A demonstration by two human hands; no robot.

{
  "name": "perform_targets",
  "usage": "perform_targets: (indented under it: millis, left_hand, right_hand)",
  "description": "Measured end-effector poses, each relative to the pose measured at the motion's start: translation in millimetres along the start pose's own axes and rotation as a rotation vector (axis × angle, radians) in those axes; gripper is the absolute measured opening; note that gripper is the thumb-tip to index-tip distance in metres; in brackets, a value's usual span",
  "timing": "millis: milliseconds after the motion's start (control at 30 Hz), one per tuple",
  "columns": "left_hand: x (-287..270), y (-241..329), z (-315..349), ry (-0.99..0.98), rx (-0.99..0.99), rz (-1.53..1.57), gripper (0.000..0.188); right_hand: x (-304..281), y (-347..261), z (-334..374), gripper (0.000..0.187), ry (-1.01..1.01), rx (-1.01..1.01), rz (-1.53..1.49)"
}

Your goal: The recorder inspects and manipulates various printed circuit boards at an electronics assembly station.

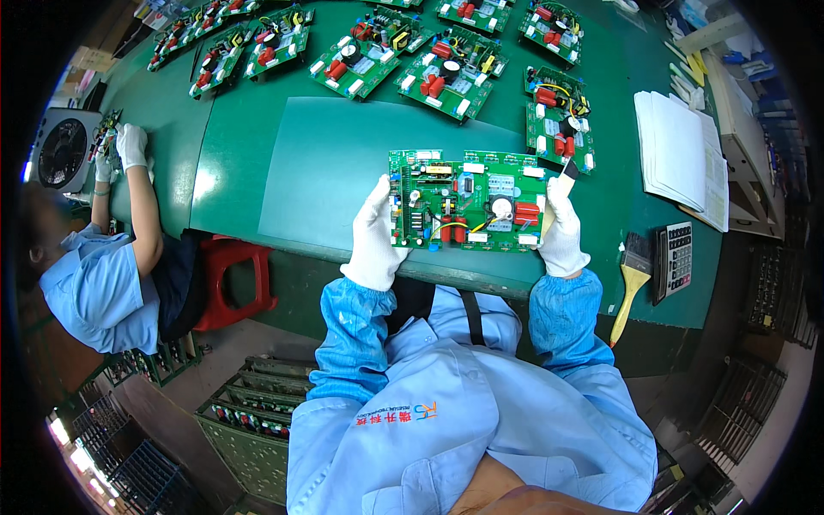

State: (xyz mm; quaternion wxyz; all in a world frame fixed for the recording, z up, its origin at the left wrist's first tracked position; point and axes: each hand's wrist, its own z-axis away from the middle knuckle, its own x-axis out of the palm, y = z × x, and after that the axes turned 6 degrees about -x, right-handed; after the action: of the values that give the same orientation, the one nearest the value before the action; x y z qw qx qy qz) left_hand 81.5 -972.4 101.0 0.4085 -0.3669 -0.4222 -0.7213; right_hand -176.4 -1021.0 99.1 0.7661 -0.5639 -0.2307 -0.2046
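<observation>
A green circuit board (438,202) is held level in front of me, above the table's near edge. It carries red cylinders, a round white-topped part, white blocks and a yellow wire. My left hand (374,236), in a white glove, grips its left edge. My right hand (563,232), gloved too, closes on the right edge. Between the right fingers and thumb is also a slim tool with a dark tip (572,168) and a pale tan handle; its exact kind is unclear. Some right fingertips are hidden behind the board.
Several similar boards (446,73) stand across the far side of the green table (232,163). On the right lie papers (678,154), a wide brush (633,275) and a calculator (674,262). A co-worker (103,275) handles parts near a fan (64,146); a red stool (232,283) is beside them.
</observation>
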Motion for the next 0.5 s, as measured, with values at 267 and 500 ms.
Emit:
perform_targets:
  millis: [267, 500]
  left_hand:
    - [0.9, 0.2, 0.0, -0.003, 0.004, -0.015, 0.037]
    - [0.4, 0.6, -0.4, -0.008, 0.002, 0.008, 0.036]
  right_hand:
    - [0.9, -2.6, 1.5, 0.031, -0.066, -0.022, 0.003]
    - [-0.3, -0.5, 0.1, 0.028, -0.001, -0.015, 0.031]
